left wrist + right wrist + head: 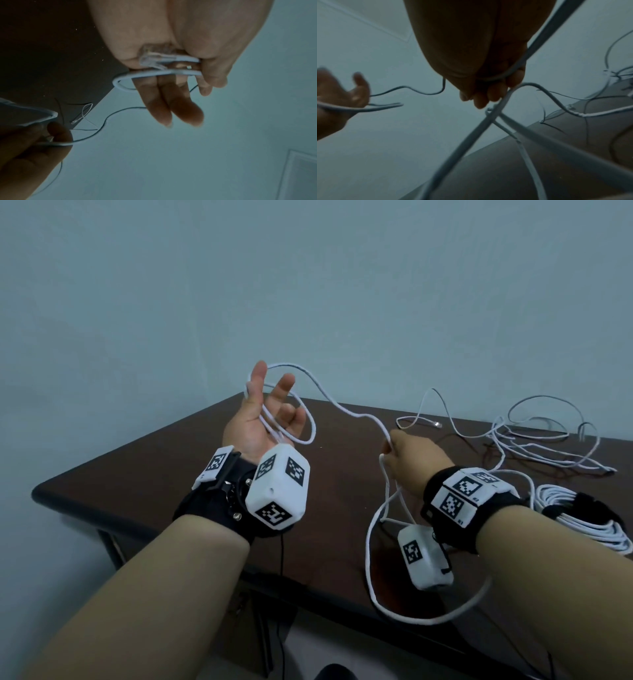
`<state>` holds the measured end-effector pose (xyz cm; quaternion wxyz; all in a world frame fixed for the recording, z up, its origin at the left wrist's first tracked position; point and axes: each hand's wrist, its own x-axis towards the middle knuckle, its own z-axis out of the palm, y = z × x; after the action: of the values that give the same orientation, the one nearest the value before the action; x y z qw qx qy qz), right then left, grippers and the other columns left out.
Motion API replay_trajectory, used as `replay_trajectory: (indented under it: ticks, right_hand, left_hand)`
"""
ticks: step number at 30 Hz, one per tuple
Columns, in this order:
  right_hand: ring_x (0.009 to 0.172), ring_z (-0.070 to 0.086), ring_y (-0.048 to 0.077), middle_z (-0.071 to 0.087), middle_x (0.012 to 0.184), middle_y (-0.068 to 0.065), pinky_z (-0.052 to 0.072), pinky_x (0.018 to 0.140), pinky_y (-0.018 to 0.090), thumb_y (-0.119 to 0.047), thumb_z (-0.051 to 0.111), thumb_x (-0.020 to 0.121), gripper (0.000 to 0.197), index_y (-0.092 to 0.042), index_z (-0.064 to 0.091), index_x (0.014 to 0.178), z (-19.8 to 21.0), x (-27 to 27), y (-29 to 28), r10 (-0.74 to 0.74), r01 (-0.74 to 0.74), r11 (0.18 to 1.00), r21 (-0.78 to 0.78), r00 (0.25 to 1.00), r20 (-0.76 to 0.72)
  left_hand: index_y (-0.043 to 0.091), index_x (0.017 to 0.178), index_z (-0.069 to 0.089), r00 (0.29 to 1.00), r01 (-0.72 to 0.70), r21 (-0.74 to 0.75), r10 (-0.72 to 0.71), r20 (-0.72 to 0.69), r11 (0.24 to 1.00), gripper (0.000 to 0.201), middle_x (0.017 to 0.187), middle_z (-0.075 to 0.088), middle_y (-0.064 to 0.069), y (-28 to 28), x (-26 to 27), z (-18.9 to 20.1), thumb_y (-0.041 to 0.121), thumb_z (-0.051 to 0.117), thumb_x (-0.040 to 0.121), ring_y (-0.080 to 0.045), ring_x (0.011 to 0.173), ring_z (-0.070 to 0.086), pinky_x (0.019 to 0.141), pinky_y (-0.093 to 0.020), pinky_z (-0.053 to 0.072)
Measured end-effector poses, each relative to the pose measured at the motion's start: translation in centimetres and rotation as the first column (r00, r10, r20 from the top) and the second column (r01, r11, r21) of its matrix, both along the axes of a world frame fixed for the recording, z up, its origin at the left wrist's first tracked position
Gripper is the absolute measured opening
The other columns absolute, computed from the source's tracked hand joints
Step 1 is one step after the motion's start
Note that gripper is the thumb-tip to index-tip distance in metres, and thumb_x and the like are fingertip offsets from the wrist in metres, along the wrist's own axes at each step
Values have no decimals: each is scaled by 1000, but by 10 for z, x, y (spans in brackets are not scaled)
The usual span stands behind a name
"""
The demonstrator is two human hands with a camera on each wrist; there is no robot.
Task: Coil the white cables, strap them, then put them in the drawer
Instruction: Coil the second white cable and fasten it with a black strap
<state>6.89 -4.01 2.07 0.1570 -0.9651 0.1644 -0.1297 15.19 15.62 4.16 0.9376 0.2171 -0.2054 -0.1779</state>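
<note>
My left hand (pixel 273 392) is raised palm up over the table's left part, thumb and fingers mostly straight. A small loop of white cable (pixel 310 419) hangs round it, passing behind the thumb and across the palm. In the left wrist view the cable's clear plug (pixel 150 56) lies at the base of the fingers (pixel 163 101). The cable (pixel 342 405) runs right to my right hand (pixel 407 460), which grips it in a fist. Below that hand a big loop (pixel 370 559) sags past the table's front edge. The right wrist view shows curled fingers (pixel 488 92) round the cable (pixel 471 135).
A dark brown table (pixel 171 460) stands against a pale wall. Loose white cables (pixel 534 446) sprawl at its back right, one ending in a plug (pixel 437 424). A coiled white bundle bound by a black strap (pixel 589 508) lies at the right edge.
</note>
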Motion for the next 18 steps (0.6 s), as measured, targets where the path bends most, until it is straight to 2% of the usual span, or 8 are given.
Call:
replay_trajectory:
  ticks: [2,4,7,9,12,14,16,18]
  right_hand:
    - [84,57,26,60,98,10,43,71,31,-21,44,95,13,-15,50,106,2,0,9,68,-81,994,-79,985,-156]
    - [83,53,24,56,99,9,38,70,30,-18,39,97,19,-14,48,113,6,0,20,137,-189,972,-139,937,-321]
    - [92,54,26,54,104,10,36,72,30,-16,39,97,26,-15,48,121,10,-2,38,187,-317,927,-203,857,-481]
    - [106,55,28,55,116,11,36,77,29,-14,39,97,28,-14,46,124,11,-4,47,208,-385,892,-237,815,-541]
    - [110,55,28,57,118,9,39,83,31,-17,40,97,26,-16,49,122,15,-7,57,279,-451,853,-264,820,-500]
    - [112,55,30,57,119,9,41,86,32,-17,42,97,31,-16,48,127,19,-8,61,328,-496,818,-291,819,-471]
    - [110,56,30,58,119,10,39,83,30,-16,42,96,35,-15,45,131,23,-9,62,349,-520,796,-309,812,-467]
    - [104,58,29,62,113,10,38,78,28,-21,45,95,30,-18,50,125,26,-10,59,371,-510,787,-346,841,-394]
  left_hand:
    - [34,114,58,999,39,1,-39,2,999,25,94,70,-6,-1,1,-1,32,37,100,-14,54,65,57,-30,59]
    - [36,114,56,999,41,34,-41,10,999,24,97,69,-5,-3,-1,-1,31,37,101,-18,64,69,62,-35,60]
    - [39,123,49,996,-46,205,28,90,978,29,103,65,-3,-10,-4,-5,29,40,98,-22,77,70,75,-41,58]
    - [41,128,45,981,-107,362,38,193,926,33,107,63,-3,-16,-8,-11,29,41,97,-24,86,67,82,-44,54]
    - [43,136,35,918,-219,587,-39,394,779,39,110,64,-4,-22,-12,-23,25,34,102,-24,94,66,92,-41,49]
    - [45,137,33,850,-297,696,-151,504,653,40,108,67,-8,-21,-12,-31,24,31,103,-27,92,68,90,-46,49]
    - [45,131,39,808,-318,769,-265,525,555,36,98,69,-12,-19,-10,-36,24,30,103,-32,84,69,83,-51,52]
    - [37,129,45,799,-331,824,-329,504,459,33,84,67,-12,-17,-7,-39,24,29,104,-26,64,65,61,-38,52]
